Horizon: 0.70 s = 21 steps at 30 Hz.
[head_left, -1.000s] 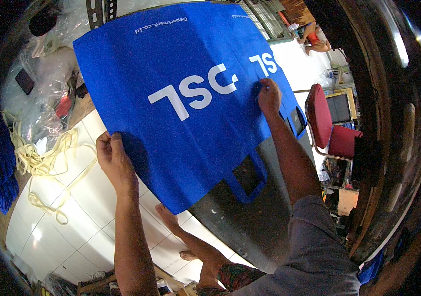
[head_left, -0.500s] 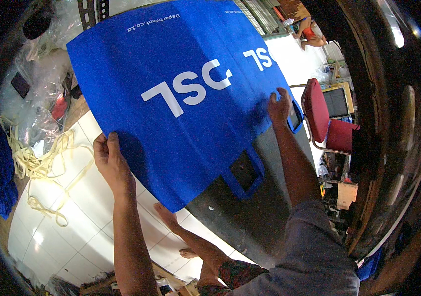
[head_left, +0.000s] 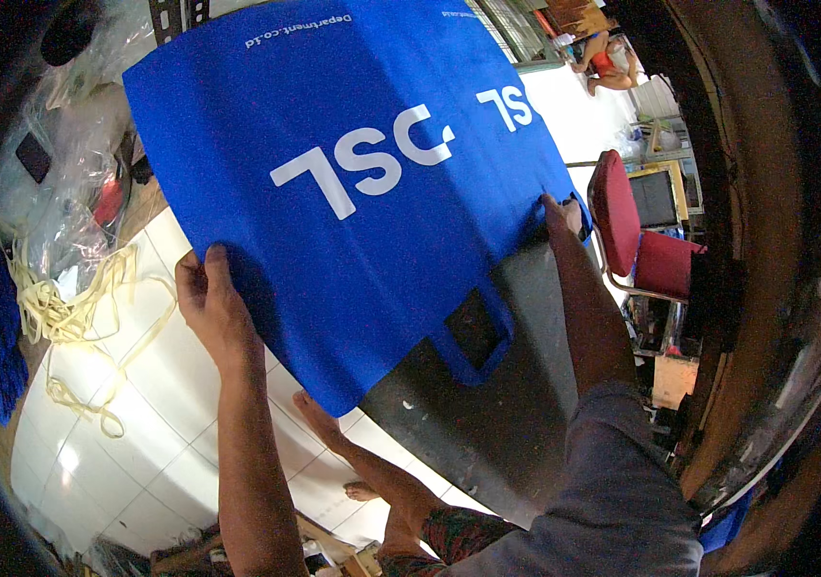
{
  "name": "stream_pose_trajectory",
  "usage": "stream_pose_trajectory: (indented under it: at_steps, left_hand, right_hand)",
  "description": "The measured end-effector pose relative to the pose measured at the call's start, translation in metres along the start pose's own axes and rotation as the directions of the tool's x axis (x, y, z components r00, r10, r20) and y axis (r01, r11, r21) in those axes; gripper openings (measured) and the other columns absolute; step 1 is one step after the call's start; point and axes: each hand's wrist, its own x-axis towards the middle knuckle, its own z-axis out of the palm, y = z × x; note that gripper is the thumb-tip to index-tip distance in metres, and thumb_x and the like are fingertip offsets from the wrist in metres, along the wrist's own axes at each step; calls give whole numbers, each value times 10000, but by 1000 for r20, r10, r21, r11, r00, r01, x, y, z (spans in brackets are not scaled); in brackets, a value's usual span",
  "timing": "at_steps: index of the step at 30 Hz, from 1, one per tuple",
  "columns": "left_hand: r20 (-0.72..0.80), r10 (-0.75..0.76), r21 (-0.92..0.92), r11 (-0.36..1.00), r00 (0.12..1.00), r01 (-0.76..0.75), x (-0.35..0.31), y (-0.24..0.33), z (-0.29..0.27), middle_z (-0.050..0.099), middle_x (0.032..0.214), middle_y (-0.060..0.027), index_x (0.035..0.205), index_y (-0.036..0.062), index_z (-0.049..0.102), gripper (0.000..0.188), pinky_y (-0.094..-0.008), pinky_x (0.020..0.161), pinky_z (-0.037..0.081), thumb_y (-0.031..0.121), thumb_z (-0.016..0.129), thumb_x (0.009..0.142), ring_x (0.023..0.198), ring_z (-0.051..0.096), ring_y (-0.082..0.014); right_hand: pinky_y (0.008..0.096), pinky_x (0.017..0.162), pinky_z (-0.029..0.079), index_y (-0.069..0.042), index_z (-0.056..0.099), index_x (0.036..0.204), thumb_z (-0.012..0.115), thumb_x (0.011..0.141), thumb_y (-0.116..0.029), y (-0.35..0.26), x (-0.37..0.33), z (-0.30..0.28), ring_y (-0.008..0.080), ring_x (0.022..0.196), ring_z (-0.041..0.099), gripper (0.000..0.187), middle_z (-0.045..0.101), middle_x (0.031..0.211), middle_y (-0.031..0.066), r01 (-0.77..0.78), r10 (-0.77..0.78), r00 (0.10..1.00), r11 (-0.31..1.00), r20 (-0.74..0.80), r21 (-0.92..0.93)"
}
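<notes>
A large blue fabric tote bag (head_left: 228, 154) with white printing lies face up across a dark work surface, its loop handle (head_left: 499, 358) hanging off the near edge. Along its left edge my left hand (head_left: 218, 317) grips the fabric, thumb on top and fingers curled at the side. A second blue tote bag (head_left: 516, 178) with the same print is on its right, and the seam between them cannot be made out clearly. My right hand (head_left: 562, 219) pinches that bag's near right edge, beside its partly hidden handle; the fingertips are partly hidden.
The dark table top (head_left: 439, 433) shows below the bags. To the left, pale yellow strips (head_left: 55, 308) and clear plastic wrapping (head_left: 74, 212) lie by the white tiled floor (head_left: 141, 433). A red chair (head_left: 614, 216) stands at right. Another person (head_left: 610, 60) sits far off.
My right hand has moved slightly right and down, its fingers closing at the bag's edge. My left hand keeps its grip, and the left side of the bag has shifted slightly left.
</notes>
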Motion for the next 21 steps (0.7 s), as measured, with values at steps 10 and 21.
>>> stream_pose_trajectory:
  at_steps: [10,21]
  left_hand:
    - [-10,-40,-76,996,999,40,-7,13,3,551,817,-9,907,26,556,135,-221,693,379,156,596,908,734,455,-76]
    - [96,-138,-173,973,986,153,-13,12,-11,605,928,-49,1010,-1,565,164,-241,781,419,125,586,908,827,531,-96]
  right_hand:
    - [373,996,397,-11,525,1243,712,711,-398,-3,-1,11,312,1167,526,685,555,1249,179,-31,32,999,999,-43,25]
    - [427,890,452,56,532,1157,696,709,-323,23,-10,34,384,1018,591,608,604,1095,263,211,-153,943,961,-295,177]
